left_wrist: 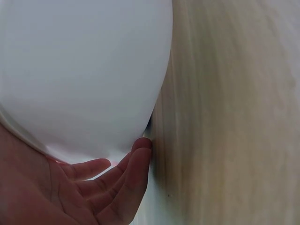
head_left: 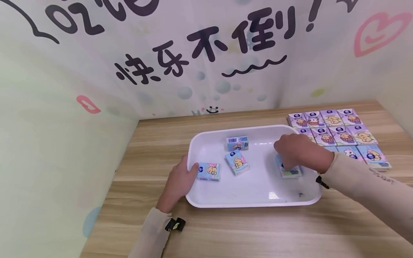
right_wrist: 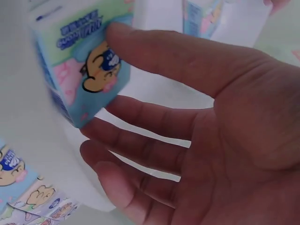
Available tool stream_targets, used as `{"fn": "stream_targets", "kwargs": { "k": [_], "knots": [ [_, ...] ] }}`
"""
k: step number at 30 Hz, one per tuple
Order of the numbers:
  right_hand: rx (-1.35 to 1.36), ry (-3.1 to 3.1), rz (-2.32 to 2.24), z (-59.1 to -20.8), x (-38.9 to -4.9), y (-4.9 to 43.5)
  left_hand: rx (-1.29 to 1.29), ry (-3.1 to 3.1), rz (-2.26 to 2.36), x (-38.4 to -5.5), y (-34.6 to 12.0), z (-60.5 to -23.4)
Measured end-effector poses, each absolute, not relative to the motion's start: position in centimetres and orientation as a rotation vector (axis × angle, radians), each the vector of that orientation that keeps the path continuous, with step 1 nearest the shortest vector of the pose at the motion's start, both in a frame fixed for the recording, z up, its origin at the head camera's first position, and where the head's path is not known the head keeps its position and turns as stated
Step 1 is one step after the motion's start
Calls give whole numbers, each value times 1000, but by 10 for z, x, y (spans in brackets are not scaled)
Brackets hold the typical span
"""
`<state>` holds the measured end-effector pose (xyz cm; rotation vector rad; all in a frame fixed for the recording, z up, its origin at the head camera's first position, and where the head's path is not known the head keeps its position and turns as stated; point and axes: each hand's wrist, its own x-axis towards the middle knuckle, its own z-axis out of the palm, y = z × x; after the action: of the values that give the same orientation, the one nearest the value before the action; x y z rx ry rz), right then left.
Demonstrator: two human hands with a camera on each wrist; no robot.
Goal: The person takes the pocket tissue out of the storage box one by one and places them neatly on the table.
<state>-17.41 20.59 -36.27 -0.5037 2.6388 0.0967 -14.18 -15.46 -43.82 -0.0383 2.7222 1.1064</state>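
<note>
A white plastic tray (head_left: 251, 190) sits on the wooden table. At its left end my left hand (head_left: 179, 181) holds the rim, thumb over the edge; in the left wrist view its fingers curl against the outer wall. Inside the right part of the tray, my right hand (head_left: 295, 148) pinches a blue tissue pack (right_wrist: 75, 70) with a cartoon dog, thumb on the printed face and fingers behind. Three more packs lie in the tray: one flat pack (head_left: 209, 172) beside my left thumb, one slanted pack (head_left: 237, 163) near the middle, and one pack on its side (head_left: 237, 146) by the back wall.
Right of the tray, several purple packs (head_left: 343, 136) and blue packs (head_left: 374, 156) lie in neat rows against each other, partly hidden by my right arm. A printed white curtain (head_left: 206, 86) hangs behind the wooden table (head_left: 232, 233).
</note>
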Motion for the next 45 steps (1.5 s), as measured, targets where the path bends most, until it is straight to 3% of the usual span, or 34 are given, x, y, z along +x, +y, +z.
{"fn": "stream_targets", "kwargs": {
  "k": [29,45],
  "knots": [
    [-511,2630,-275,-367,-157,196,-38,2731,1107,-140,-154,-437],
    [-465,2678,-722,-345,-139,244,-10,2742,1073,-142,-155,-437]
  ]
}}
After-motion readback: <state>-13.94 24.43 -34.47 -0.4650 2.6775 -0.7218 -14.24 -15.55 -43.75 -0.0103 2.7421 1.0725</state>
